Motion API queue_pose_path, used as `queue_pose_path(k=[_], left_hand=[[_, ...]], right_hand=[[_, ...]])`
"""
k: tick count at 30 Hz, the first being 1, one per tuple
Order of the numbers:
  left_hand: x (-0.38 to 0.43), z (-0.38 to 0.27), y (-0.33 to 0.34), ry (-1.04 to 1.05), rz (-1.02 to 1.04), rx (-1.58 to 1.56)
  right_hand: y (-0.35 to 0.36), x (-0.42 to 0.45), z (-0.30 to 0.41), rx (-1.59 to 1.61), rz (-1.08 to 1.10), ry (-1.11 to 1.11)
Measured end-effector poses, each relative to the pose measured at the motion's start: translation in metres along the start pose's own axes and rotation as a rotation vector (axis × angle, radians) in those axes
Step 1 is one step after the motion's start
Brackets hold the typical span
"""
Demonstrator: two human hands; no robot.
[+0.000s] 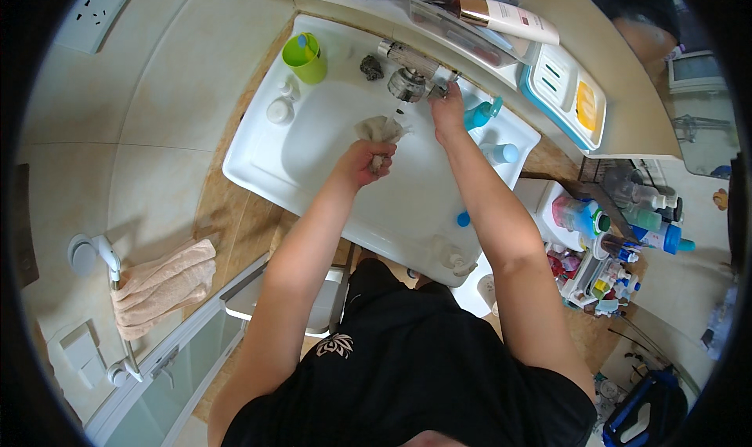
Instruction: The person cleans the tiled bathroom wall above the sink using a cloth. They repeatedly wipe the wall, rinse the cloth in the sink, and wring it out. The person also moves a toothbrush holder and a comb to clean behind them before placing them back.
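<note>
My left hand (367, 164) grips a bunched, pale wet cloth (379, 128) over the basin of a white washbasin (329, 191). Just above the cloth is the spout of a metal faucet (406, 85), and a thin stream of water seems to fall onto the cloth. At the faucet's right end, the fingers of my right hand (448, 109) are on its handle (439, 88), partly hidden by the fingers. A dark scouring pad (371, 68) lies on the rim left of the faucet.
A green cup (305, 59) and small white containers (280, 111) stand on the left rim. Teal (483, 114) and pale blue (499, 154) bottles are near my right forearm. Above hangs a shelf with a soap dish (564, 94). A towel (167, 288) hangs at left; several bottles (578, 215) crowd the right.
</note>
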State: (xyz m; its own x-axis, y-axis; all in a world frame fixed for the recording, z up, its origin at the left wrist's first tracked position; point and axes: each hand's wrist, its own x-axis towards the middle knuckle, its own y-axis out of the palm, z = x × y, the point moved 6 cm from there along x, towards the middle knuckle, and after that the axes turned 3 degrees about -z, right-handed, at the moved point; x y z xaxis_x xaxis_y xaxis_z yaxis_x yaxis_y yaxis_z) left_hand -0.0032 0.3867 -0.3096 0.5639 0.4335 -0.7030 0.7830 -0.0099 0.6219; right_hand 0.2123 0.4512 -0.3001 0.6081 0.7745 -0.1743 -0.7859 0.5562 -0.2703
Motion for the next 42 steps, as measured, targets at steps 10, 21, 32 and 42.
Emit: queue_pose_path(k=[10,21,32,42], left_hand=[[-0.017,-0.020,0.009,-0.029,0.012,0.982],[0.012,-0.008,-0.022,0.462,-0.229,1.289],[-0.011,-0.011,0.001,0.133,-0.032,0.952],[-0.023,0.005,0.014,1.063,-0.202,1.832]], right_hand=[[0.042,-0.135,0.062,-0.850,0.914,-0.993],[0.037,-0.121,0.028,-0.822,0.926,-0.638],[0.034,-0.131,0.053,-0.925,0.871,-1.233],[0.036,-0.111,0.024,-0.702,1.000,-0.535]])
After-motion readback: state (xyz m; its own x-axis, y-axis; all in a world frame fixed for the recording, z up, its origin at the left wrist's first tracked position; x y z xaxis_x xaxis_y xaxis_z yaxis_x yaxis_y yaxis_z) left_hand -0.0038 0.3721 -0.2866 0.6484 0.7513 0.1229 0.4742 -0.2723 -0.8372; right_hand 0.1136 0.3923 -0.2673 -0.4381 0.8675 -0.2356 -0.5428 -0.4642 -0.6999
